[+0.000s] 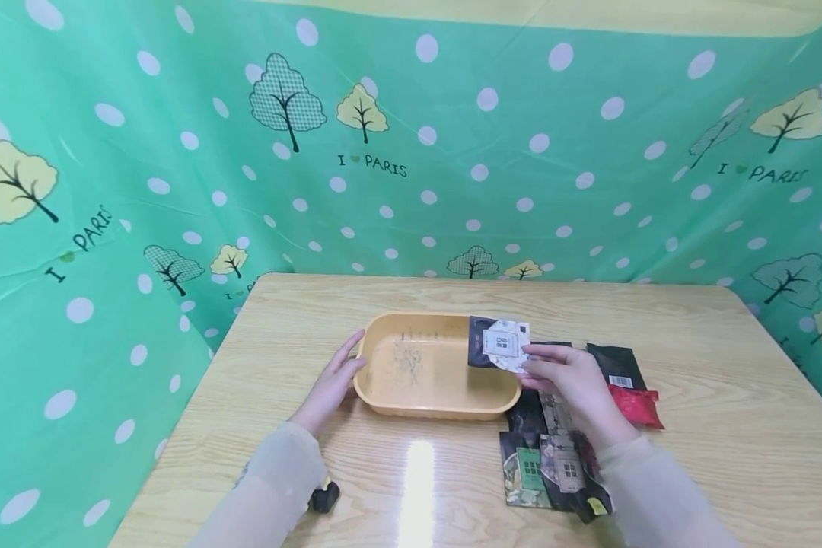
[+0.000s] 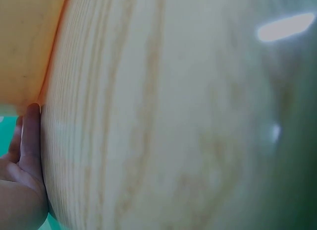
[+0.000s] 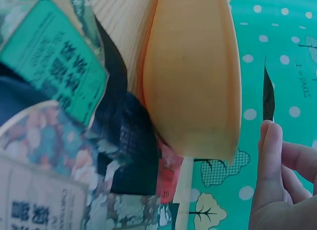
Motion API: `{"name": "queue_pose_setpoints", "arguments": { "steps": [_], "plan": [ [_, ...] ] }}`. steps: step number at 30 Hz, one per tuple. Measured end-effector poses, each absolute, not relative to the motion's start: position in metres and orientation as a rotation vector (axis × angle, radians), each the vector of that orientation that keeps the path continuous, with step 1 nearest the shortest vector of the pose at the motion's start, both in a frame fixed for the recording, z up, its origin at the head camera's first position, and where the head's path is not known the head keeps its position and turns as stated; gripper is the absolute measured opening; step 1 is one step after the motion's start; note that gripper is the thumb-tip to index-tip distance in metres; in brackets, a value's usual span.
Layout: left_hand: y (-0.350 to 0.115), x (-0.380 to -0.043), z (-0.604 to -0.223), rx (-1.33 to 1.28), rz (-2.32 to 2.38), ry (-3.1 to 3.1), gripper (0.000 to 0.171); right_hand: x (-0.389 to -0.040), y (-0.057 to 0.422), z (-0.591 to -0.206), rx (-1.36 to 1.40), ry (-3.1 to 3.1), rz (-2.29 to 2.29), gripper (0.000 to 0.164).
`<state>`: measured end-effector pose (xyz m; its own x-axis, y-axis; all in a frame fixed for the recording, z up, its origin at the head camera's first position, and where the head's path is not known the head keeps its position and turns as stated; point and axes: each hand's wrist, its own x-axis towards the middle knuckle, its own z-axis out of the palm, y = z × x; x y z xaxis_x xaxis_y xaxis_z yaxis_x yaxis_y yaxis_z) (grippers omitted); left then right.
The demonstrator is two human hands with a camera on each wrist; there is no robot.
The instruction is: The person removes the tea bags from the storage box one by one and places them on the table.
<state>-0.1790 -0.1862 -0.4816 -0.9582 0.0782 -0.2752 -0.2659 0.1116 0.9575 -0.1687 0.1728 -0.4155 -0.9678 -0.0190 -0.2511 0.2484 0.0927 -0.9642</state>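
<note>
My right hand (image 1: 575, 380) pinches a flat black-and-white packet (image 1: 498, 345) by its right edge. The packet is above the right end of a yellow plastic bin (image 1: 431, 415), and in the right wrist view the packet (image 3: 268, 93) shows edge-on. My left hand (image 1: 329, 388) touches the bin's left end with its fingers. From the left wrist, straight fingers (image 2: 30, 136) show against the bin's outer wall (image 2: 27, 51). Several dark packets with printed labels, one with a green label (image 1: 530, 468), lie right of the bin, partly hidden under my right hand and forearm.
A red packet (image 1: 635, 407) and a black packet with a barcode (image 1: 616, 365) lie at the right. A small black object (image 1: 325, 497) is beside my left sleeve. The wooden table (image 1: 726, 365) backs onto a green patterned curtain (image 1: 452, 152).
</note>
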Motion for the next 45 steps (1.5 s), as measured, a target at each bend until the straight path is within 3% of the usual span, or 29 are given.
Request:
{"name": "queue_pose_setpoints", "arguments": {
  "steps": [29,45],
  "plan": [
    [-0.188,-0.179,-0.481,-0.221,1.922,2.138,0.056,-0.147,0.207,-0.413,0.255,2.243,-1.882,0.054],
    [-0.185,-0.179,-0.483,-0.204,1.943,2.118,0.056,-0.117,0.254,-0.44,0.316,2.246,-1.82,0.053]
  ]
}}
